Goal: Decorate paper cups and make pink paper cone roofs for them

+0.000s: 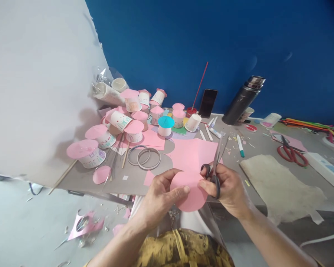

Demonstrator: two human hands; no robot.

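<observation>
A round pink paper disc [189, 198] is held in front of me, over the table's near edge. My left hand [163, 196] pinches its left side, thumb on top. On the right, my right hand [228, 187] has the scissors [217, 170] by their black handles, blades pointing up and apart, while its thumb and a finger touch the disc's right edge. Behind the disc lies a larger pink paper sheet [195, 152]. Two metal rings [149, 158] rest to the left of it, near a small pink paper piece [101, 174].
Several paper cups with pink paper tops [85, 149] crowd the left; one has a blue top [166, 121]. A black thermos [243, 100], phone [208, 103], markers [240, 145], red-handled scissors [292, 155] and a cloth [281, 185] lie farther right. Pink scraps [86, 224] litter the floor.
</observation>
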